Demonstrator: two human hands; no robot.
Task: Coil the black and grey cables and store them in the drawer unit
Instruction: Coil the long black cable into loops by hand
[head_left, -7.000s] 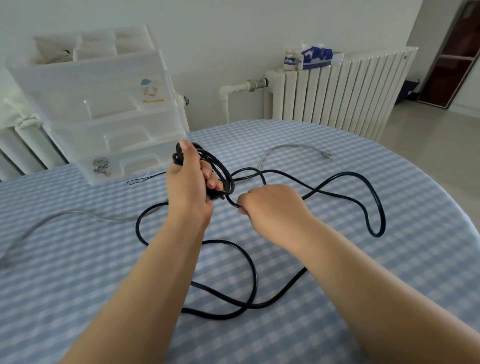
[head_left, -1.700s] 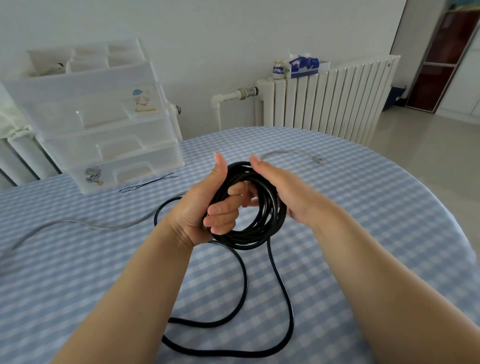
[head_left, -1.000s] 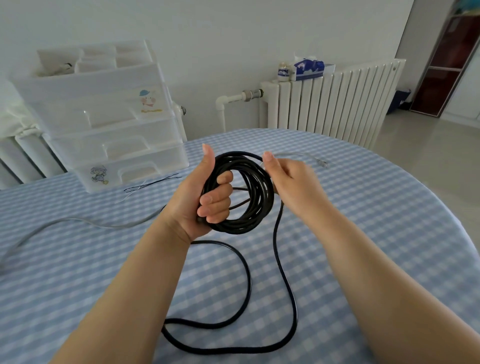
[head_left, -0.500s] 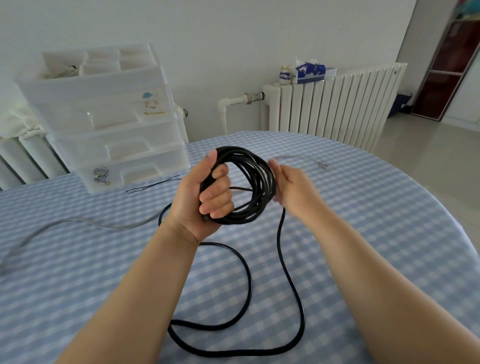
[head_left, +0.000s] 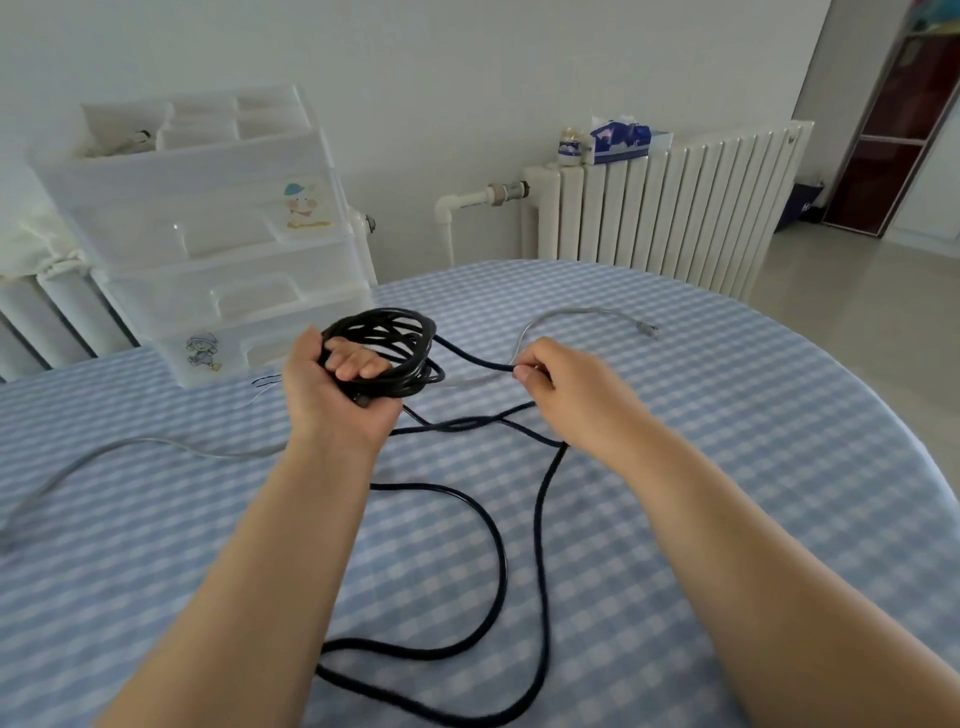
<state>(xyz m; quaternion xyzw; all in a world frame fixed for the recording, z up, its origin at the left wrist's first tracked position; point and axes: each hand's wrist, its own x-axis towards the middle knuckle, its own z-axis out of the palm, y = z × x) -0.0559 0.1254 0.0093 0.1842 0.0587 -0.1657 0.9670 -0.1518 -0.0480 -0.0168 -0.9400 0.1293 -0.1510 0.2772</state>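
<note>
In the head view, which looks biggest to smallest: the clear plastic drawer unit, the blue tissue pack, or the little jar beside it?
1. Clear plastic drawer unit, though it is nearer the camera.
2. Blue tissue pack.
3. Small jar beside it.

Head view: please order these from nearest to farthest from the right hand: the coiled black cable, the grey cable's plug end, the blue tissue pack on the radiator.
1. Coiled black cable, to the left of the right hand.
2. Grey cable's plug end, beyond it, slightly right.
3. Blue tissue pack, far back on the white radiator.

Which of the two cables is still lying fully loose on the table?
The grey cable; neither hand touches it. The black cable is coiled in the left hand.
</note>
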